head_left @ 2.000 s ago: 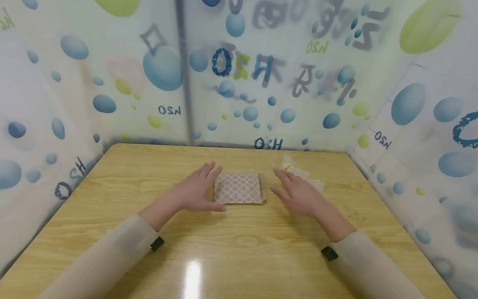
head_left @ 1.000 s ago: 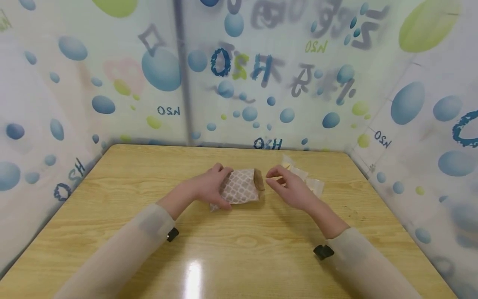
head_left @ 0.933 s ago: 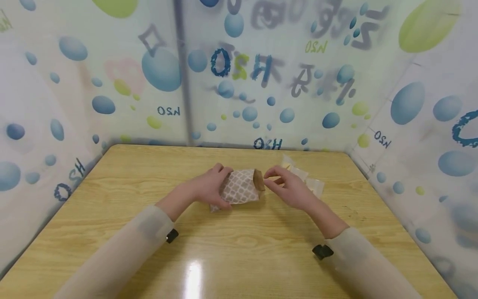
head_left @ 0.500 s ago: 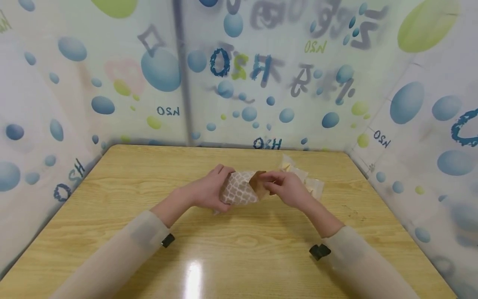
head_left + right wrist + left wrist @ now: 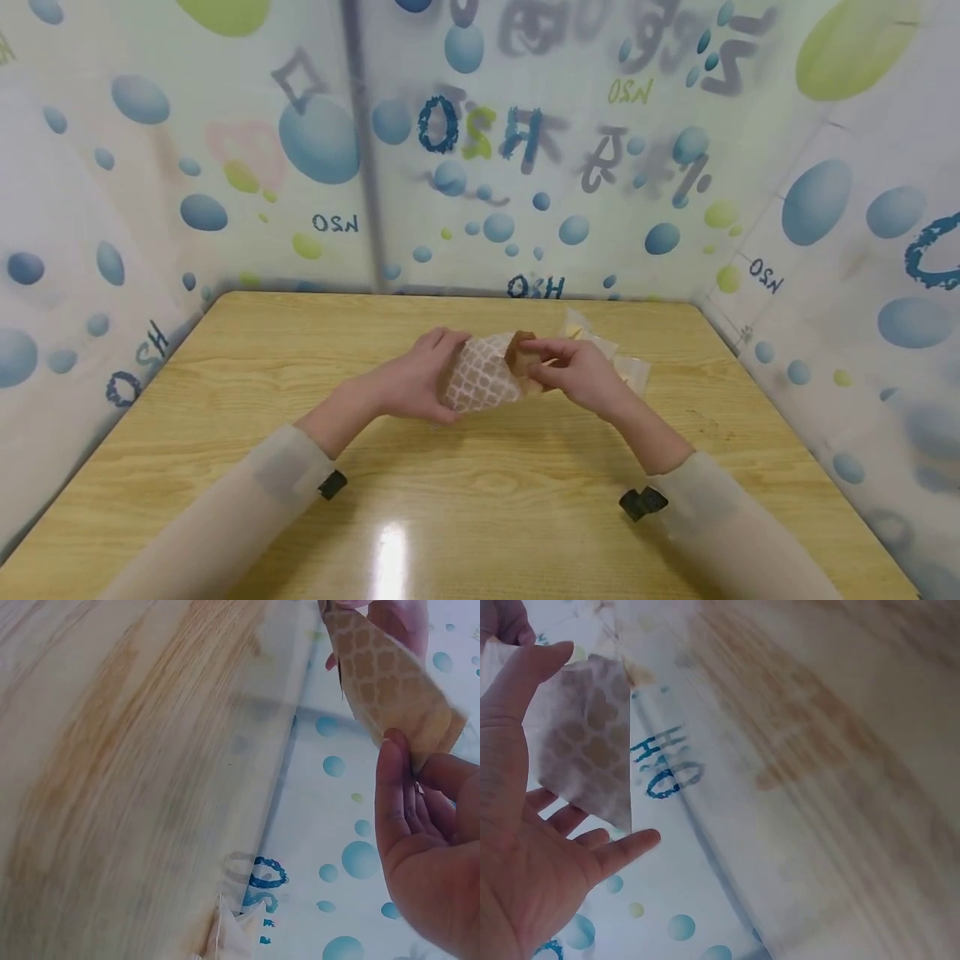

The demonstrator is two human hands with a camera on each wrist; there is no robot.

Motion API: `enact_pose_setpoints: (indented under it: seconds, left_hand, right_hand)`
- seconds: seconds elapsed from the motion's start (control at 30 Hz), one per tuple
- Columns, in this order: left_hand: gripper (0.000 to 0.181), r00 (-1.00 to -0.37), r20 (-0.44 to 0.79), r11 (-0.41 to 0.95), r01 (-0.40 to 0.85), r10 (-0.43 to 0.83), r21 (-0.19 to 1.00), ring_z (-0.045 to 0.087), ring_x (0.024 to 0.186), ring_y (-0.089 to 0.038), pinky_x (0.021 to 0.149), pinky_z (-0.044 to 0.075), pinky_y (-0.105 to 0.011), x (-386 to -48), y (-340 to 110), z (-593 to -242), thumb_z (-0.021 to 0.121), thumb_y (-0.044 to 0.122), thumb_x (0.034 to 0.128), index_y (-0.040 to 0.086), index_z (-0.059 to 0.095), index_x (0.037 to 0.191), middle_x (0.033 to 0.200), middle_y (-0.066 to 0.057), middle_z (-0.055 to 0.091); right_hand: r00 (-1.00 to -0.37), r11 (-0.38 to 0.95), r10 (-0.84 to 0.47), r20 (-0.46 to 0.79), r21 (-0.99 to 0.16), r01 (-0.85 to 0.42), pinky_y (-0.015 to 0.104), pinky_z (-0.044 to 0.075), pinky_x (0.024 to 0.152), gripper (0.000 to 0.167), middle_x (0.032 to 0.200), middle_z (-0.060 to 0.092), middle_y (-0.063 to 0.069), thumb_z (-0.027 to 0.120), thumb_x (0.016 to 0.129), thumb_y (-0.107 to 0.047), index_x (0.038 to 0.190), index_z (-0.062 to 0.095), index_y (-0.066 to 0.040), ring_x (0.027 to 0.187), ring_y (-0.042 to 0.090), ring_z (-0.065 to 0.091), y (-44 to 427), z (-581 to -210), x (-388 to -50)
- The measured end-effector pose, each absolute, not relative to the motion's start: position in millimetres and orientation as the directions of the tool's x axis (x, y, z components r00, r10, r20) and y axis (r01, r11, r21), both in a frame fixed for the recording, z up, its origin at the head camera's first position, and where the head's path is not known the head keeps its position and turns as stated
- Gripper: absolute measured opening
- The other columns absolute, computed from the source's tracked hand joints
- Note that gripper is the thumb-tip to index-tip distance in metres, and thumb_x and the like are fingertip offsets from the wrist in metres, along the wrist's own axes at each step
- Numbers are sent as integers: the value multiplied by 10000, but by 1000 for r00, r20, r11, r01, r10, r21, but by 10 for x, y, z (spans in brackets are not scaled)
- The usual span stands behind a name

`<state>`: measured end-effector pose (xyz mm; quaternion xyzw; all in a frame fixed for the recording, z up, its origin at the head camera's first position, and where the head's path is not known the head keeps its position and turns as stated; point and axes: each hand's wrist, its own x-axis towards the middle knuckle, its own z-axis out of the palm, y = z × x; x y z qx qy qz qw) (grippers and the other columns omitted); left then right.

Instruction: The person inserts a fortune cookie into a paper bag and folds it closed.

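Observation:
A patterned paper bag (image 5: 483,375) with a brown inside is held off the table between both hands. The left hand (image 5: 416,379) grips its left end, thumb on the near side and fingers on the far side. The right hand (image 5: 588,375) pinches the bag's brown open end between thumb and fingers. In the left wrist view the bag (image 5: 592,739) lies between the thumb and fingers of the left hand (image 5: 540,847). In the right wrist view the right hand (image 5: 435,855) pinches an edge of the bag (image 5: 382,682). What the bag holds cannot be seen.
Several small clear packets (image 5: 632,372) lie on the wooden table (image 5: 480,500), just behind and right of the right hand. A printed curtain (image 5: 465,250) with blue and green dots stands along the table's back and sides.
Over two seconds the left hand has taken hold of the bag's left end and the right hand its open end. The bag has risen from lying flat, and its mouth has opened.

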<state>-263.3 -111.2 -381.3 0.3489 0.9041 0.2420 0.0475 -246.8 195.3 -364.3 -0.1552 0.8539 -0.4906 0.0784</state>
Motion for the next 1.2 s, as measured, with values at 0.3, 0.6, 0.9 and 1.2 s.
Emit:
enact_pose_setpoints:
  seconds: [0.3,0.6,0.9,1.2]
  left_hand:
    - [1217,-749,108,608,605,654,514,425,1448,-379,1210,473,-564,-2643,-1062,-3857,923,221,790,109,162,1732,1604,-221,349]
    - [1044,-748,144,565,599,648,568,480,1320,-325,1145,524,-550,-2650,-1135,-3865,901,162,813,114,284,1655,1476,-190,413]
    - [1041,-743,168,535,600,647,595,502,1325,-330,1158,518,-586,-2635,-1195,-3866,927,154,801,122,326,1650,1477,-184,441]
    - [977,-732,147,517,594,665,617,513,1300,-307,1113,540,-533,-2625,-1215,-3845,902,148,837,104,339,1633,1484,-166,437]
  right_hand:
    - [-942,506,-333,36,-836,-211,574,653,870,403,1424,700,201,709,1073,-157,1474,706,-108,935,219,791,1898,-3599,-2437]
    - [-949,514,-312,40,-833,-204,582,651,895,385,1356,754,191,705,1078,-152,1459,715,-98,936,280,807,1909,-3577,-2426]
    - [-928,453,-371,11,-871,-191,503,669,935,367,1387,701,227,665,1095,-113,1452,704,-36,934,207,804,1954,-3615,-2430]
    - [-928,447,-370,39,-868,-215,370,681,866,314,1395,731,243,665,1091,-91,1379,746,4,955,271,831,1985,-3624,-2433]
